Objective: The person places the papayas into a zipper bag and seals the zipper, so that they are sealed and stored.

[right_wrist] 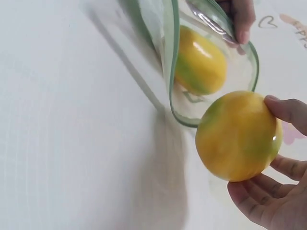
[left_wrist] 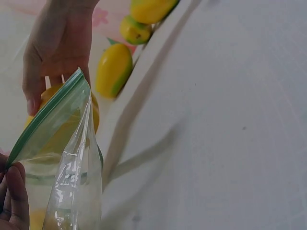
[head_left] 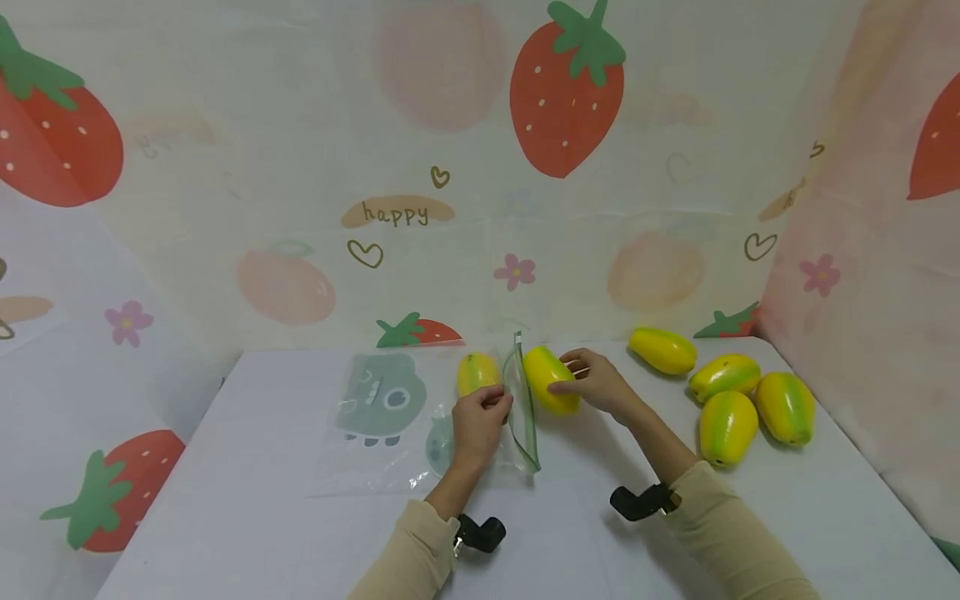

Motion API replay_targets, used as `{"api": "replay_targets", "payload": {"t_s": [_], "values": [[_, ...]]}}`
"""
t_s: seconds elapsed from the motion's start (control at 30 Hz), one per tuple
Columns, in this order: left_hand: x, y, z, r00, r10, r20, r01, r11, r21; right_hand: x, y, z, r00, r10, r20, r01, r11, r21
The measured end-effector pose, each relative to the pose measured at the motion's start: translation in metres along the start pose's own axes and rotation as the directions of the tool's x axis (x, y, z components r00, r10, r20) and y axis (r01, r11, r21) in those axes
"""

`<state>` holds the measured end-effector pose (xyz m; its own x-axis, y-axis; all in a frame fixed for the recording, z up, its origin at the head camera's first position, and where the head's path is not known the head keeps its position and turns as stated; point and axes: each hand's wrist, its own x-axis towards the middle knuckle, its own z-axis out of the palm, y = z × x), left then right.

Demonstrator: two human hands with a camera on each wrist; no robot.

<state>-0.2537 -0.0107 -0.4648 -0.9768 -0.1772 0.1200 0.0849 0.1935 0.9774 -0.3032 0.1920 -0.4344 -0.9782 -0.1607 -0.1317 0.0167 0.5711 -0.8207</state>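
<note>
A clear zip bag [head_left: 386, 479] with a green zip edge and a cartoon print lies on the table, its mouth held apart toward the right. My left hand [head_left: 477, 425] pinches the upper rim of that mouth. Inside the bag, just past the opening, is one yellow-green papaya [right_wrist: 201, 61]. Another papaya [right_wrist: 237, 136] is in my right hand [head_left: 600, 385], thumb on one side and fingers on the other. This papaya is right at the bag's green rim [right_wrist: 173, 62], outside the mouth.
At the right of the white table [head_left: 247, 433] lie several more papayas, among them one at the back [head_left: 663, 350] and one nearer the front [head_left: 728, 428]. A fruit-printed cloth wall [head_left: 480, 167] stands behind the table.
</note>
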Motion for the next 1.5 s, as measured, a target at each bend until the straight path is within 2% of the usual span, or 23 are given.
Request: {"api": "replay_targets", "payload": {"t_s": [0.47,0.7,0.93,1.13,1.23,1.37,1.5], "values": [[0.000,0.006,0.001,1.000,-0.004,0.026,0.004,1.000,-0.013,0.008,-0.007,0.030,1.000,-0.017,0.015,0.017,0.999,0.041],[0.001,0.009,0.002,0.999,-0.012,0.038,0.012,1.000,-0.010,0.013,-0.009,0.044,0.999,-0.013,-0.044,0.016,0.998,0.067],[0.000,0.006,0.002,0.999,-0.007,0.049,0.008,1.000,-0.008,0.014,-0.008,0.056,0.996,0.019,-0.088,-0.016,0.999,0.032],[-0.001,0.004,0.003,0.998,0.005,0.056,-0.005,1.000,-0.006,0.011,-0.008,0.057,0.995,0.015,-0.099,-0.015,1.000,0.000],[-0.001,0.004,0.003,0.998,0.002,0.056,-0.002,1.000,-0.002,0.011,-0.009,0.057,0.995,0.027,-0.101,-0.024,0.999,0.029],[-0.001,0.003,0.004,0.999,0.001,0.052,-0.001,1.000,-0.003,0.013,-0.009,0.060,0.992,0.064,-0.110,-0.051,0.991,0.120],[0.000,0.002,0.006,0.999,-0.004,0.043,0.005,1.000,-0.018,0.016,-0.009,0.065,0.989,0.069,-0.130,-0.043,0.981,0.189]]}}
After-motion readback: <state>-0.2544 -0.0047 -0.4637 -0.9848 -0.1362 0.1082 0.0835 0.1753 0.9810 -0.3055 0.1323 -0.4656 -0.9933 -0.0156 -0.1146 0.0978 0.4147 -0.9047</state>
